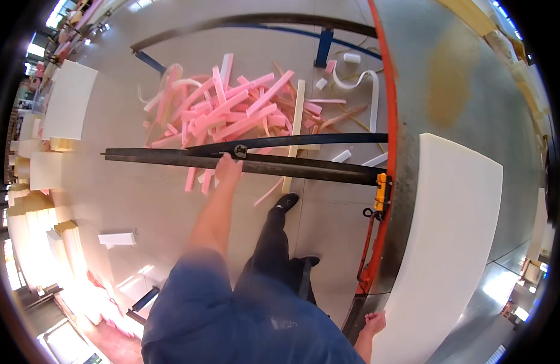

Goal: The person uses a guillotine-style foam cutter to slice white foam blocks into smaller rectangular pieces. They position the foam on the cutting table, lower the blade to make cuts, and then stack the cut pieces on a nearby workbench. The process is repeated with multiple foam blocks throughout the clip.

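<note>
My left hand (229,167), arm stretched forward, is closed on a long dark metal bar (316,171) beside a small round fitting (240,151). A second dark bar (310,140) slants away just beyond it. My right hand (374,321) rests low on the right with its fingers curled and nothing visible in them. It lies at the near left edge of a large white foam slab (453,242). Beneath the slab is a grey metal table (407,91) with a red edge rail (384,60).
Pink and white foam strips (231,109) lie heaped on the floor beyond the bars. A yellow control box (381,191) hangs at the rail. A curved dark frame (261,19) stands at the far side. White sheets (70,100) and a white block (117,238) are to the left.
</note>
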`<state>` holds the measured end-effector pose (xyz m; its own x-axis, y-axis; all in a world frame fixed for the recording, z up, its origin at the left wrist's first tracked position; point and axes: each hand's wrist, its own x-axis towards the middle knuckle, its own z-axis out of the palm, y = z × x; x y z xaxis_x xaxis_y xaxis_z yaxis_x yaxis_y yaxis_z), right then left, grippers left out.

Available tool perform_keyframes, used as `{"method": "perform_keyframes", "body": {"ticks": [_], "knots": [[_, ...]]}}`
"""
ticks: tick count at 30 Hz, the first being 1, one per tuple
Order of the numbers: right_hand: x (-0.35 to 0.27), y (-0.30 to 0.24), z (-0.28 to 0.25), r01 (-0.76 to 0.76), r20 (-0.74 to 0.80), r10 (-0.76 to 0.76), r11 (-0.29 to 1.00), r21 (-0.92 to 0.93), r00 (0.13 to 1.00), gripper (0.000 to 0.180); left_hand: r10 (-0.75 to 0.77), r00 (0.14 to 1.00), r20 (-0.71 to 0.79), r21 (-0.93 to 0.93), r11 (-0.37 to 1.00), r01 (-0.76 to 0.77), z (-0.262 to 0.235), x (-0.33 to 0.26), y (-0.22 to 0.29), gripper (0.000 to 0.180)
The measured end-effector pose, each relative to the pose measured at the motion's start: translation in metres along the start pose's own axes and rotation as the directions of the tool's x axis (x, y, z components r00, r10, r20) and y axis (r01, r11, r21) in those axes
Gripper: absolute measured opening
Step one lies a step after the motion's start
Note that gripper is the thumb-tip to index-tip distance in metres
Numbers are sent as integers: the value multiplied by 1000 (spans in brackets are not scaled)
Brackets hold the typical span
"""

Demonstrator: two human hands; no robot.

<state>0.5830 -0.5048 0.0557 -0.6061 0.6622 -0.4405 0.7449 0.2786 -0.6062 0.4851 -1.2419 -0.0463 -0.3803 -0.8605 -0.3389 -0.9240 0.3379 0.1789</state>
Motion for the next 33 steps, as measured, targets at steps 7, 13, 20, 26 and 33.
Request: {"method": "perform_keyframes", "body": {"ticks": [7,13,20,26,33], "knots": [[-96,-115,99,269,373,-149,917,-295,916,34,8,984,177,213,976,-46,18,74,59,72],[-96,-149,95,351,271,-247,814,-463,930,28,182,983,-9,446,881,-159,73,107,29,55],[-137,-190,125,677,411,-540,634,-375,734,67,410,631,658,-658,721,217,93,-9,60,13],[-160,-224,131,786,396,-785,582,208,477,71,455,-358,815,-255,837,485,-27,-296,190,27],[-106,-138,53,516,196,-502,856,-29,843,59,491,-229,840,-542,768,-341,-25,-424,233,29]]}}
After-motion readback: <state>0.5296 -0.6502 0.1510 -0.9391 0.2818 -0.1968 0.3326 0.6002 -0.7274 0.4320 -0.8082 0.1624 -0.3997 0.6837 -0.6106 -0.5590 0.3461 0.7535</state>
